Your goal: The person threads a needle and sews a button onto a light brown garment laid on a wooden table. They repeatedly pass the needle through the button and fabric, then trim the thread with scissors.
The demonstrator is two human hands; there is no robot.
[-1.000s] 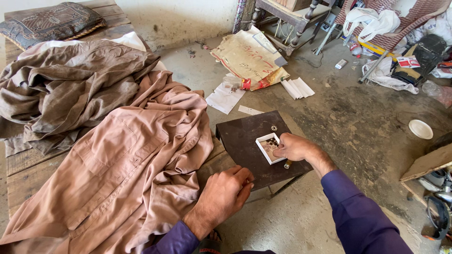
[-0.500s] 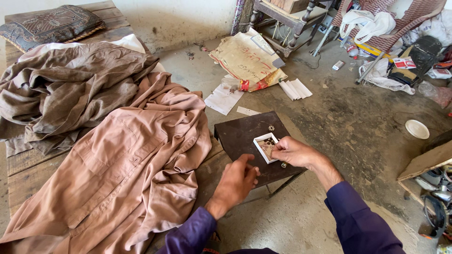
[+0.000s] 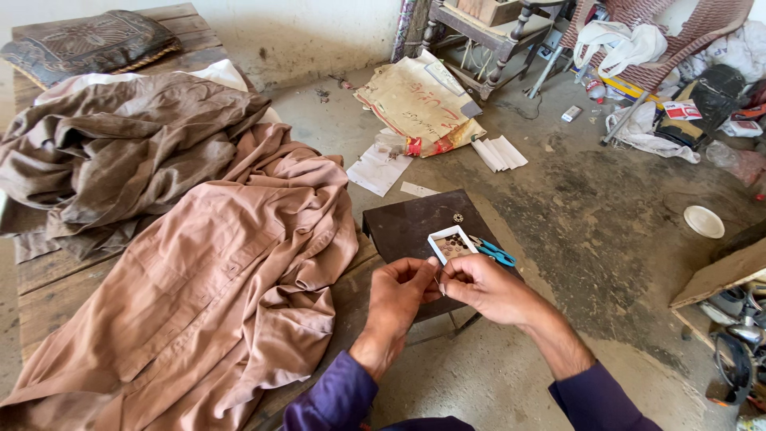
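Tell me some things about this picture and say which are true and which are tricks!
1. The left hand and right hand meet with fingertips pinched together. True.
2. The small white box sits on the wooden table. False: it sits on the dark stool.
3. Blue-handled scissors lie beside the box. True.
4. The pink-brown garment is folded neatly on the floor. False: it lies spread out on the wooden table.
5. The box is empty. False: small dark round pieces lie in it.
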